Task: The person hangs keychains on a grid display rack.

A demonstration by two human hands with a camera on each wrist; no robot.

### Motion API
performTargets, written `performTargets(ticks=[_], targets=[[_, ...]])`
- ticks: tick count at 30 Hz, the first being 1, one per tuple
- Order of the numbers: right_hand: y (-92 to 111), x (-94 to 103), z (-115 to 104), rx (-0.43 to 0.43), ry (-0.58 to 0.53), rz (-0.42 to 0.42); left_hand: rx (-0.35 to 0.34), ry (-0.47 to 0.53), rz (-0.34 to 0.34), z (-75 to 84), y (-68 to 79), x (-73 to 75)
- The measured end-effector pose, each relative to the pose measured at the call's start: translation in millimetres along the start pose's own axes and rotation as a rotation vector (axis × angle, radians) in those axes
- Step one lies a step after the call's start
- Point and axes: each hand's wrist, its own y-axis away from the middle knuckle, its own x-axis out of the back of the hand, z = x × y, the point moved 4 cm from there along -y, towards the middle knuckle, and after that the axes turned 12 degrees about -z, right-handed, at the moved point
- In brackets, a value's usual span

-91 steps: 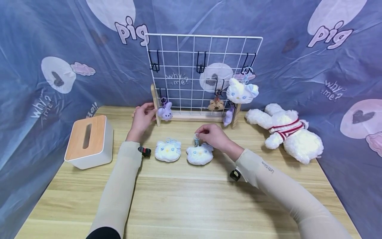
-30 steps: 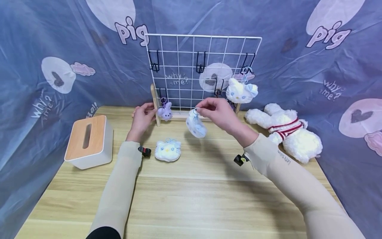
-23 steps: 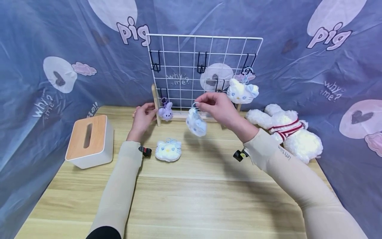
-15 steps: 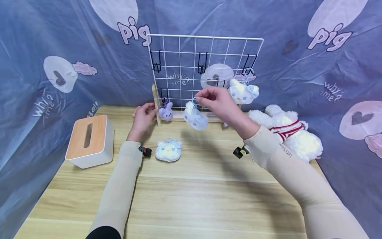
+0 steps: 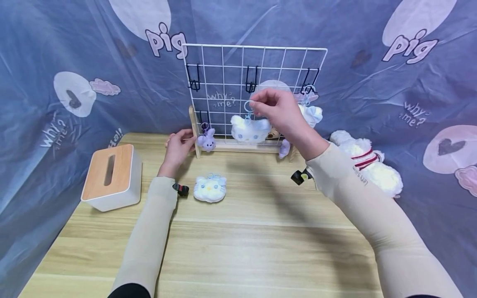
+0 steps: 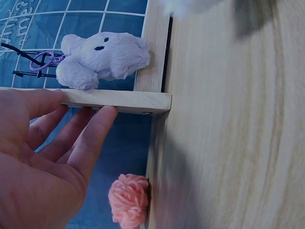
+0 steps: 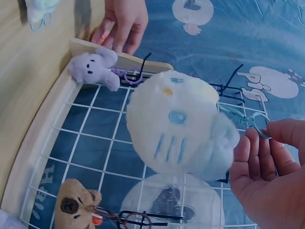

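In the head view my right hand [image 5: 281,109] pinches the light-blue ring [image 5: 248,106] of a white plush cat-head keychain [image 5: 250,130], which hangs in front of the white wire grid rack [image 5: 232,44]. The right wrist view shows the plush [image 7: 171,124] up close, its embroidered face tilted. My left hand [image 5: 179,147] holds the rack's left wooden post [image 6: 119,98] with its fingertips, beside a purple rabbit keychain [image 6: 105,59] on a black hook. Another white cat-head keychain [image 5: 210,188] lies on the table. One more cat-head plush [image 5: 313,116] hangs at the rack's right, partly behind my right hand.
Black hooks at the upper left [image 5: 193,78] and upper middle [image 5: 251,80] carry nothing. A brown bear keychain [image 7: 76,207] hangs low on the rack. A tissue box [image 5: 112,178] stands left; a large white plush [image 5: 376,169] lies right. Coral yarn [image 6: 128,200] sits behind the post.
My right hand has lifted the cat-head keychain by its ring from the table up to the rack, and the plush has turned to face forward. The left hand stays on the post.
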Motion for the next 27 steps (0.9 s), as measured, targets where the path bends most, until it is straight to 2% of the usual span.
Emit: performTargets(ticks=[8,18,27], targets=[[-8,10.2,-7,0.007,0.002,0.046,-0.008,-0.007,-0.003,-1.6,0.3,0.7],[-18,20.1,-9,-0.055,-0.02,0.082,-0.015,-0.01,0.002,-1.1,1.2,0.2],[-29,25.8,-3,-0.126,-0.018,0.087,-0.013,-0.025,0.006,-0.2,0.1,0.2]])
